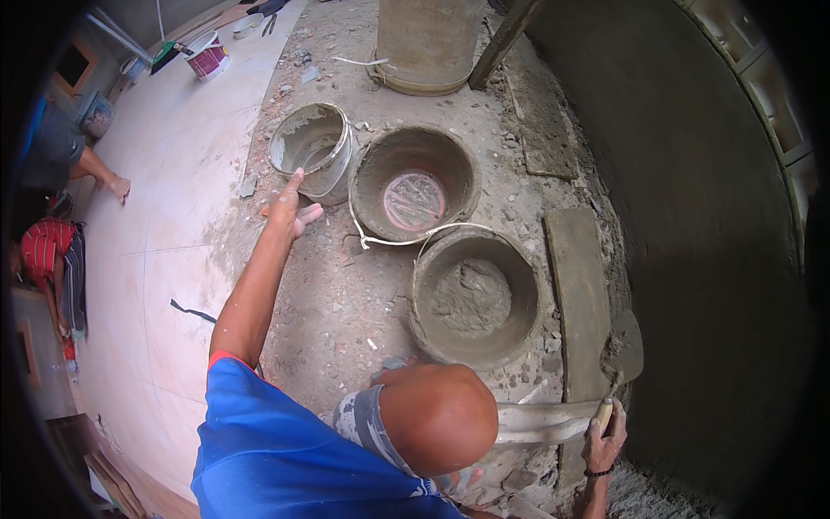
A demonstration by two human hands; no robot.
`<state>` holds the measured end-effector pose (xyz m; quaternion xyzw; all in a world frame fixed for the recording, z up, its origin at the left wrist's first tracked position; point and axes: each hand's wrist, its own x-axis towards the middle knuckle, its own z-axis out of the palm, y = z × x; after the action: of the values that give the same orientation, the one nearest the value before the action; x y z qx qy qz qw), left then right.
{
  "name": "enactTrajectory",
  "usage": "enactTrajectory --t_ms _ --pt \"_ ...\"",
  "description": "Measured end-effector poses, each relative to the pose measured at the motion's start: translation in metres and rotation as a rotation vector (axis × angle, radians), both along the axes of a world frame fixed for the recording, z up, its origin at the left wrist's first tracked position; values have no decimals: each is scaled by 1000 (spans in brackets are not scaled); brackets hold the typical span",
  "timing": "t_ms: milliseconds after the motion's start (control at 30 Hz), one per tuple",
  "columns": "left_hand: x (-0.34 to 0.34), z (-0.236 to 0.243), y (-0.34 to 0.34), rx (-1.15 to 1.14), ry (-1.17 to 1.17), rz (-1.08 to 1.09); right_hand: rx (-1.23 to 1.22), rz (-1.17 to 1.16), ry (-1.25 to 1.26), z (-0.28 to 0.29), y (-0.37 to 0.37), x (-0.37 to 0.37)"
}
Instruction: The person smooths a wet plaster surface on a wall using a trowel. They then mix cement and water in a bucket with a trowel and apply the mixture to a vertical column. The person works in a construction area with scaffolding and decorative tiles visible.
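My left hand (295, 209) reaches forward with its fingers spread, at the near side of a small grey-smeared bucket (333, 177); whether a fingertip touches it I cannot tell. At the lower right, my right hand (607, 443) grips the handle of a trowel (633, 348). Its blade lies close to the wall's foot, with some wet mortar on it. A wide bucket (370, 182), coated inside with a thin grey film, stands in the middle. Nearer to me, another bucket (526, 311) holds a heap of wet mortar (471, 296).
A grey plastered wall (700, 242) rises at the right, with a board (579, 294) lying along its foot. A tall drum (428, 43) and a wooden post (506, 41) stand ahead. On the tiled floor (177, 208) at left are another person (52, 251) crouching and a bare leg (99, 169).
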<state>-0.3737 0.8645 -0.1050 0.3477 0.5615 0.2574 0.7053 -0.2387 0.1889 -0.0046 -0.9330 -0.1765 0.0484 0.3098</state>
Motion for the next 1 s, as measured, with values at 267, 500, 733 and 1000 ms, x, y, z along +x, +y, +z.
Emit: enactTrajectory --t_ms 267,500,733,1000 --pt "21 -45 60 -142 -353 137 -7 49 114 12 15 7" --pt "26 11 21 199 -175 251 -87 3 117 26 11 1" --pt "-26 101 14 858 177 -217 -66 67 0 17 23 5" --pt "-37 184 -20 1463 585 -599 -39 141 31 16 25 2"
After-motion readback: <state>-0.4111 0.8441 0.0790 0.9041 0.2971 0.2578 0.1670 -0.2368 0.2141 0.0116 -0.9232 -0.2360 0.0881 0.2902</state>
